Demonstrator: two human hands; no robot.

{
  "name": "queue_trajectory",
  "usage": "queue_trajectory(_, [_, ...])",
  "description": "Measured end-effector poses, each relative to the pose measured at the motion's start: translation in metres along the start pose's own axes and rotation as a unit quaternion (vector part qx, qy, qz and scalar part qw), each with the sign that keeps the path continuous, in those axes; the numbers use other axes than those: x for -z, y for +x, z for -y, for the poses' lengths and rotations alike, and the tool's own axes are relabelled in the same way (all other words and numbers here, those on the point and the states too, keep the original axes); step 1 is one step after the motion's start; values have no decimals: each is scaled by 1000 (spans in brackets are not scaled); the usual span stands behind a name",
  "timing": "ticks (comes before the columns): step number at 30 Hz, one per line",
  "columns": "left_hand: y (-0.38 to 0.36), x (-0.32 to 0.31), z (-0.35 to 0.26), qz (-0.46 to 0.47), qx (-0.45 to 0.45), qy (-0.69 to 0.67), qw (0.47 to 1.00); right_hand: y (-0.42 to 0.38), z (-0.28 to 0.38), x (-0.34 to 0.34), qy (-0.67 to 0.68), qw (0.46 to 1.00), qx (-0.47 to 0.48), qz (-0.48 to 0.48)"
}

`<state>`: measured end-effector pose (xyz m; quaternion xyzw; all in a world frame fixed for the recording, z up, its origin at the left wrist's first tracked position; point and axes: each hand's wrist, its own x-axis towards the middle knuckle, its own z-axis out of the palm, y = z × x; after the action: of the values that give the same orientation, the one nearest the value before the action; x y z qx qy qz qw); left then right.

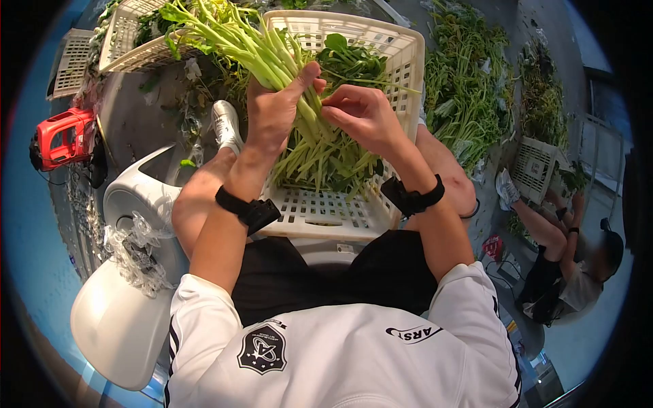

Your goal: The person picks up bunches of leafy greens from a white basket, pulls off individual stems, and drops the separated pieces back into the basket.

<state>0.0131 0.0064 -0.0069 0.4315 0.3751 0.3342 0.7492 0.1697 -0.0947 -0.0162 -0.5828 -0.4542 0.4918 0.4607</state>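
Observation:
A bunch of long green stalks (pixel 262 58) is gripped in my left hand (pixel 275 109), its leafy end pointing up and left. My right hand (pixel 364 115) is beside the lower part of the bunch, thumb and fingertips pinched together at the stalks; a thin stem shows near them, but what they pinch is too small to make out. Below both hands, a white plastic crate (pixel 333 211) stands between my legs. Loose green stalks and leaves (pixel 326 163) lie inside it.
Clear plastic wrap (pixel 136 255) lies on a white chair (pixel 119 306) at left, near a red basket-like object (pixel 64 139). Greens (pixel 469 88) cover the floor at right. Another person (pixel 571 265) sits by a crate (pixel 534 166). Another crate (pixel 126 44) stands upper left.

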Motion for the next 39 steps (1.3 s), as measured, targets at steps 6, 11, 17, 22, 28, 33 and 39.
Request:
queue_trajectory(6, [0,-7,-2,-7,-44,-14,999,-1,2,5,8,999,-27,24])
queue_trajectory(11, [-2,-7,-5,19,-28,-13,999,0,-3,-1,5,1000,-14,23])
queue_trajectory(17, [-10,-15,-5,64,34,-16,997,-5,-1,-21,25,996,-23,84])
queue_trajectory(22, [-13,-12,-16,77,58,-1,995,-5,-6,-25,67,989,-42,127])
queue_trajectory(28, [-15,-2,-22,140,106,-84,981,-5,1,-25,73,987,-31,140])
queue_trajectory(33, [-8,8,-7,212,148,-182,949,-5,-2,-26,110,980,-53,155])
queue_trajectory(39, [-5,6,-5,248,184,-1,951,-14,-10,-15,65,979,-98,168])
